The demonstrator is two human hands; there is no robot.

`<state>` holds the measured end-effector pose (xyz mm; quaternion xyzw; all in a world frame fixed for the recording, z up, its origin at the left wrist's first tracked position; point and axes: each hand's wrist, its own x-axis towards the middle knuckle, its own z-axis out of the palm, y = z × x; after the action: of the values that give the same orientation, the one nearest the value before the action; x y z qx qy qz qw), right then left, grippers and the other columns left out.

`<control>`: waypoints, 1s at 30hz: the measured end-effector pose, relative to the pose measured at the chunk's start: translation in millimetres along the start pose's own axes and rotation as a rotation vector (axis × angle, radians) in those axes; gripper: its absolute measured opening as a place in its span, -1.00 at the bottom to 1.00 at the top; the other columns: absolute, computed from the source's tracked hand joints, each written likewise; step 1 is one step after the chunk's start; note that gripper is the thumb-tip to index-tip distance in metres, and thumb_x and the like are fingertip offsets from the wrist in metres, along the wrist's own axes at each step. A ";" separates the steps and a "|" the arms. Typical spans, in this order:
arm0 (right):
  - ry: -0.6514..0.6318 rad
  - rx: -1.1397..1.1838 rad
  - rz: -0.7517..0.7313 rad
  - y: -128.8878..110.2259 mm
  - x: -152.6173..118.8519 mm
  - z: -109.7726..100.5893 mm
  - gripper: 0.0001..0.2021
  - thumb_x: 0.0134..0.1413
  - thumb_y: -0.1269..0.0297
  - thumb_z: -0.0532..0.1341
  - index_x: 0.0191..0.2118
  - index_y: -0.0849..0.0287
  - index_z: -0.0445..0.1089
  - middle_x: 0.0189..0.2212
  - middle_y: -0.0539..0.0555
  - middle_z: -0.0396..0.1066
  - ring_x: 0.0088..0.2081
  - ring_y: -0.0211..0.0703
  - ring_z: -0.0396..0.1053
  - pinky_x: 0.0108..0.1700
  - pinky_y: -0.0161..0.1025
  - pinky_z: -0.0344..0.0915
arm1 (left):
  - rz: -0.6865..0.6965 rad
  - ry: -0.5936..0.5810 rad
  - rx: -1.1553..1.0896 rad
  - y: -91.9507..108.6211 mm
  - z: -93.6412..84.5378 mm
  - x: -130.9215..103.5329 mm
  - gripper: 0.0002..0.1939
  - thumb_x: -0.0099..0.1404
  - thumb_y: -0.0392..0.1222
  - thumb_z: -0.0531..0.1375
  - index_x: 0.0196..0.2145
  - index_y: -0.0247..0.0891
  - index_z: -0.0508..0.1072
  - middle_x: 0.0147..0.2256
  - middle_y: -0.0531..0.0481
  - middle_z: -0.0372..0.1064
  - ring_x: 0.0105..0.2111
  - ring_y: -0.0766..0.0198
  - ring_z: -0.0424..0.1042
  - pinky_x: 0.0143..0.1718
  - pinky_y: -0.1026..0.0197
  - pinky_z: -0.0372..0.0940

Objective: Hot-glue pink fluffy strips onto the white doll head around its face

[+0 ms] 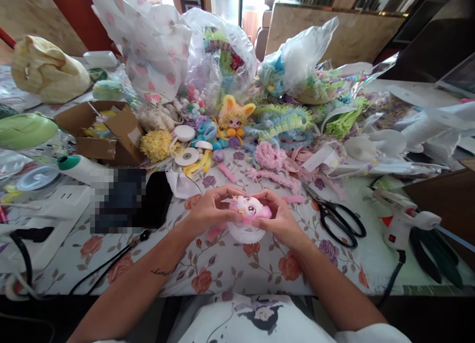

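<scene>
Between my two hands is a small doll head [249, 207] with a white face, large printed eyes and fuzzy pink trim round it. My left hand [215, 207] grips its left side, the thumb across the lower edge. On the other side, my right hand [279, 215] holds the pink trim with thumb and fingers. Under the head shows a round white piece with a scalloped edge [247, 233]; whether it is joined to the head I cannot tell. Pink fuzzy strips [274, 178] lie just beyond my hands.
Black-handled scissors [339, 219] and a glue gun [403, 217] lie to the right. Leftward are a black phone [158, 199], a thread cone [83, 171] and a cardboard box [107, 130]. Behind stand a yellow eared doll [234, 119], ribbon spools [186, 156], yarn and plastic bags [148, 46].
</scene>
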<state>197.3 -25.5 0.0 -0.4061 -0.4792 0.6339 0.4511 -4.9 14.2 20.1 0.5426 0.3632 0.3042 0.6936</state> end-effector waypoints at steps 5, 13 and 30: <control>-0.036 -0.012 0.011 0.1 -0.7 -2.3 -0.55 -0.27 0.25 0.48 -0.17 0.10 0.40 -0.24 0.02 0.46 -0.27 -0.18 0.40 -0.29 -0.30 0.32 | -0.021 -0.084 -0.113 -4.7 -10.1 3.7 -0.64 -0.07 -0.23 0.43 -0.25 -0.28 0.55 -0.03 -0.14 0.36 -0.15 0.12 0.42 -0.22 0.20 0.37; -0.059 0.060 0.031 2.5 -0.6 -3.3 -0.58 -0.28 0.25 0.48 -0.21 0.10 0.42 -0.27 0.01 0.45 -0.32 -0.20 0.38 -0.33 -0.31 0.32 | 0.054 -0.014 -0.135 -12.7 -8.7 4.0 -0.71 -0.07 -0.21 0.44 -0.32 -0.26 0.60 -0.14 -0.10 0.40 -0.17 0.16 0.40 -0.23 0.25 0.33; -0.095 0.072 0.003 2.2 -2.0 -1.2 -0.54 -0.31 0.30 0.50 -0.18 0.11 0.43 -0.28 0.02 0.46 -0.31 -0.21 0.38 -0.31 -0.33 0.31 | -0.042 -0.118 -0.285 -13.1 -14.9 5.9 -0.79 0.00 -0.26 0.41 -0.33 -0.26 0.63 -0.11 -0.13 0.42 -0.28 0.25 0.44 -0.25 0.25 0.36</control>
<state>198.6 -27.4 -2.2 -0.3597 -0.4763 0.6701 0.4413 -13.7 24.0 4.2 0.4478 0.2861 0.3057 0.7900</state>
